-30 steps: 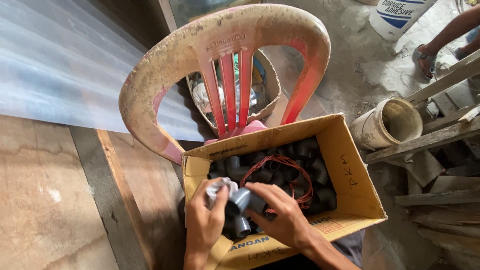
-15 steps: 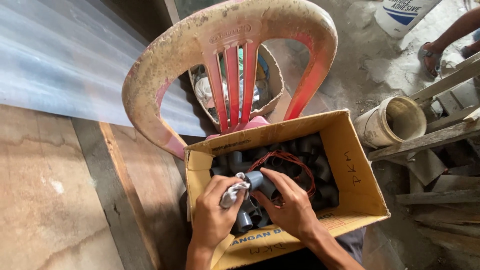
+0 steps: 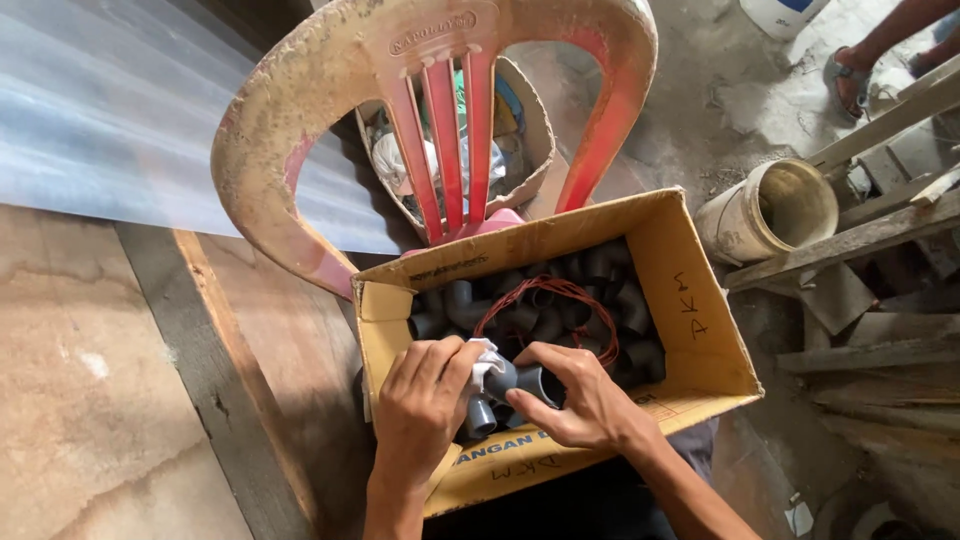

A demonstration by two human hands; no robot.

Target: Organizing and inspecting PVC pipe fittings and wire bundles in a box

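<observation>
Both hands worked over the open cardboard box (image 3: 700, 330) resting on the red plastic chair (image 3: 440, 90). The left hand (image 3: 420, 405) had its fingers closed on a white rag (image 3: 484, 358), pressing it against a grey pipe fitting (image 3: 500, 385) just above the box's near corner. The right hand (image 3: 575, 400) curled its fingers round the same fitting. A slip seemed likely to drop the fitting among the other dark fittings (image 3: 600, 280), and the coil of red wire (image 3: 550, 300) just beside the knuckles could have snagged the rag.
</observation>
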